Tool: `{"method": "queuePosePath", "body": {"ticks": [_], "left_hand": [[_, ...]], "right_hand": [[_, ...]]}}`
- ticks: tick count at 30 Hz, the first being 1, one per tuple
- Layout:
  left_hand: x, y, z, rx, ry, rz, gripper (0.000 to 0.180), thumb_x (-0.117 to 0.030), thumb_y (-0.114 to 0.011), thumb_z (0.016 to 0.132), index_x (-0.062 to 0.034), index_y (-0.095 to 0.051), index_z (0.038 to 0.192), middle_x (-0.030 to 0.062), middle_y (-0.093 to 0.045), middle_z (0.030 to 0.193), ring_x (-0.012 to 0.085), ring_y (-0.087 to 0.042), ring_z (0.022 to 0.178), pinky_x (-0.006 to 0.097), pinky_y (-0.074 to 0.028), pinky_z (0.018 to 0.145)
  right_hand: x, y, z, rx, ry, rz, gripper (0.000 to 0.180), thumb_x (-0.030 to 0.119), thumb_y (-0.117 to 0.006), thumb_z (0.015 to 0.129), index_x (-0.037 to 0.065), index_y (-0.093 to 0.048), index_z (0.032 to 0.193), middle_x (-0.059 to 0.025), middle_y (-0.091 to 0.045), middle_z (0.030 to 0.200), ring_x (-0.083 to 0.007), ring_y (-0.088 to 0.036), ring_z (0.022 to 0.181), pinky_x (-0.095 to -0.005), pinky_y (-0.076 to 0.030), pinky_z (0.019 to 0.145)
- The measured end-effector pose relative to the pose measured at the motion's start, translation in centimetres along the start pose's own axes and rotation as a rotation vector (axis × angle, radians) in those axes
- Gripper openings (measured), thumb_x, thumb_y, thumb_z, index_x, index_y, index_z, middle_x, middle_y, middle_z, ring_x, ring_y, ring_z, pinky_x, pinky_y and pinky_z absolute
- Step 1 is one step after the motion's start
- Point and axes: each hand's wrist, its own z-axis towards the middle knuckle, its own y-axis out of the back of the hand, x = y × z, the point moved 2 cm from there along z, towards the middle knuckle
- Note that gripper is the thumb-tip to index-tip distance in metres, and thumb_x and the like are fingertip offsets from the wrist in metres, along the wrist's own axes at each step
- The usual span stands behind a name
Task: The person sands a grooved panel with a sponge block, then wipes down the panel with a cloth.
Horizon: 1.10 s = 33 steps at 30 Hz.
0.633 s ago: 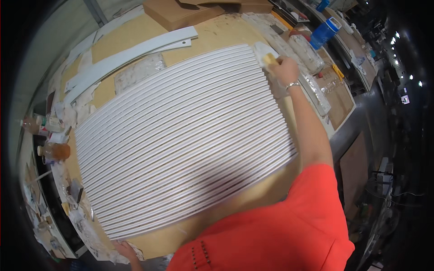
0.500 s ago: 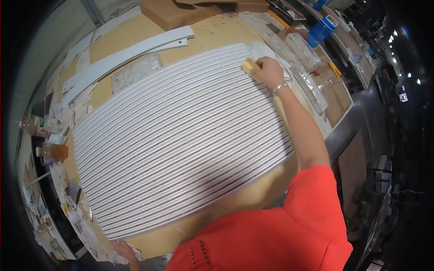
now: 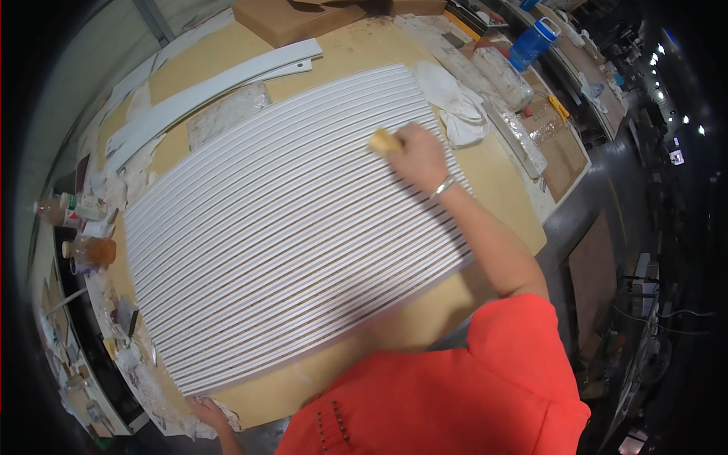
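A wide panel of parallel white strips (image 3: pixel 296 227) with dark gaps lies on the tan tabletop. Over its upper right part, my right hand (image 3: pixel 418 158) is closed round a small yellow pad (image 3: pixel 384 142), which meets the strips. Whether the pad is a sponge or folded sandpaper I cannot tell. My left hand (image 3: pixel 207 412) rests at the panel's near left corner by the table edge, its visible fingers stretched out. A white cloth (image 3: pixel 465 125) lies crumpled just beyond the panel's right end.
Long white boards (image 3: pixel 220 89) and a cardboard box (image 3: pixel 292 24) lie along the far side. Bottles (image 3: pixel 95 252) stand at the left edge. A blue bottle (image 3: pixel 533 45), a plastic-wrapped bundle (image 3: pixel 503 76) and a yellow cutter (image 3: pixel 560 108) are at the far right.
My right hand has moved with the yellow pad from the panel's right end toward the left and nearer. More of the white cloth shows now. My left hand stays at the corner.
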Motion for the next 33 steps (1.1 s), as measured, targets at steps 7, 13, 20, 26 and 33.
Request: {"method": "queuePosePath", "body": {"ticks": [7, 13, 20, 26, 33], "left_hand": [[-1.6, -0.1, 0.4, -0.02, -0.053, -0.027, 0.037, -0.006, -0.042, 0.084, 0.0063, -0.049, 0.118, 0.0258, -0.053, 0.104, 0.0434, -0.051, 0.097, 0.041, -0.041, 0.089], [-0.8, -0.1, 0.3, -0.073, -0.063, -0.004, 0.037, -0.008, -0.044, 0.084, 0.0064, -0.049, 0.118, 0.0254, -0.053, 0.103, 0.0431, -0.051, 0.097, 0.042, -0.041, 0.088], [-1.4, 0.0, 0.5, -0.058, -0.108, -0.009, 0.036, -0.008, -0.044, 0.084, 0.0057, -0.05, 0.117, 0.0249, -0.054, 0.104, 0.0422, -0.052, 0.097, 0.043, -0.041, 0.088], [-0.5, -0.5, 0.5, -0.064, -0.07, -0.036, 0.036, -0.01, -0.046, 0.086, 0.0061, -0.05, 0.117, 0.0249, -0.055, 0.109, 0.0427, -0.052, 0.101, 0.043, -0.041, 0.09], [0.4, -0.6, 0.5, -0.066, -0.089, 0.01, 0.037, -0.012, -0.046, 0.088, 0.0054, -0.05, 0.121, 0.0244, -0.056, 0.114, 0.0417, -0.053, 0.106, 0.043, -0.041, 0.092]], "right_hand": [[-10.2, 6.7, 2.6, -0.175, -0.301, -0.304, 0.029, 0.027, -0.071, 0.07, 0.001, -0.07, 0.082, -0.0216, -0.067, 0.09, -0.0368, -0.066, 0.084, -0.0446, -0.053, 0.075], [-1.6, 0.3, -0.7, -0.146, -0.113, -0.155, 0.029, 0.027, -0.071, 0.071, -0.001, -0.068, 0.078, -0.0213, -0.066, 0.083, -0.0364, -0.065, 0.077, -0.0445, -0.052, 0.068], [19.6, -8.3, -9.9, 0.173, 0.001, 0.419, 0.01, 0.007, -0.063, 0.073, -0.002, -0.066, 0.078, -0.0218, -0.063, 0.088, -0.0361, -0.065, 0.083, -0.0434, -0.054, 0.073], [26.5, -7.9, -14.6, 0.263, 0.262, 0.477, 0.01, 0.01, -0.065, 0.071, 0.001, -0.065, 0.075, -0.0178, -0.063, 0.084, -0.0348, -0.064, 0.078, -0.0437, -0.053, 0.071], [7.3, -0.3, -9.7, 0.047, -0.103, 0.079, 0.022, 0.022, -0.07, 0.077, 0.0, -0.068, 0.077, -0.0202, -0.067, 0.076, -0.0365, -0.066, 0.073, -0.0443, -0.054, 0.068]]}}
